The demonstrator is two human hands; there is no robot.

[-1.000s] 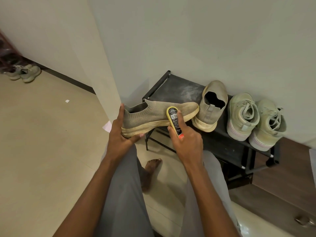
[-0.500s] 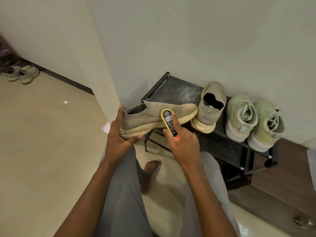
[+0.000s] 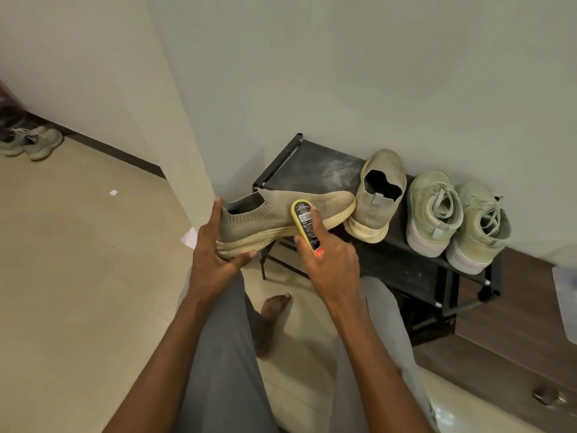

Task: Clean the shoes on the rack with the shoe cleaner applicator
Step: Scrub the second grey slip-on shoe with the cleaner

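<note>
My left hand [image 3: 215, 248] grips the heel of a grey-beige knit slip-on shoe [image 3: 274, 217], held sideways in front of the black shoe rack [image 3: 312, 170], toe pointing right. My right hand [image 3: 331, 260] holds the yellow shoe cleaner applicator [image 3: 304, 223], index finger along its back, its head pressed against the shoe's side near the middle. The matching slip-on [image 3: 374, 198] stands on the rack with its heel toward me. To its right, two pale green lace-up sneakers [image 3: 434, 214] [image 3: 477, 229] sit side by side on the rack.
The rack stands against a pale wall, beside a wall corner [image 3: 187, 170] on its left. My grey-trousered legs and a bare foot [image 3: 271, 310] are below the hands. Another sneaker pair [image 3: 31, 143] lies on the tiled floor far left. Brown wooden furniture [image 3: 515, 323] is at right.
The applicator slid left along the shoe's side, then back a little to the right. My left hand has kept its hold on the heel.
</note>
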